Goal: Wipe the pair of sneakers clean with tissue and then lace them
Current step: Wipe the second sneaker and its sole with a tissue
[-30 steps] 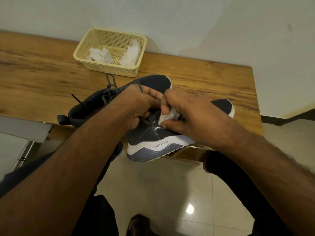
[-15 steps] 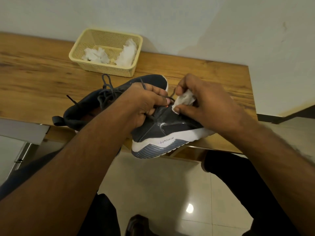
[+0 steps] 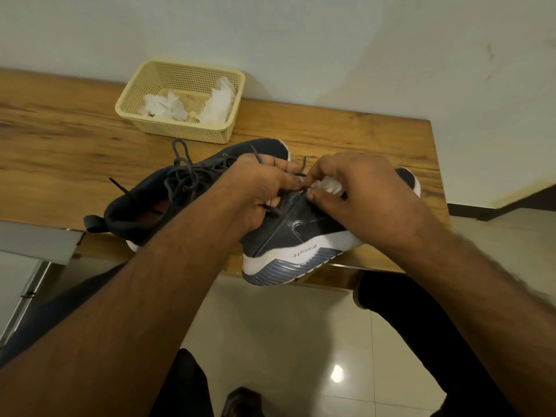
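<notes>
Right hand (image 3: 358, 191) pinching tissue (image 3: 329, 185), shifted back onto sneaker (image 3: 296, 233), left hand (image 3: 258, 191) gripping laces (image 3: 192, 171)

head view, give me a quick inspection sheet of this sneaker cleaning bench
Surface: wooden bench against a pale wall.
Job's things: near sneaker tipped on its side at the bench's front edge; second sneaker behind it, laces loose; tissue wadded.
Clutter: yellow basket holding crumpled tissues.
Grippers: left hand grips the near sneaker's lace area; right hand pinches the tissue against its upper.
Cables: nothing seen.
Surroundings: glossy tiled floor.
</notes>
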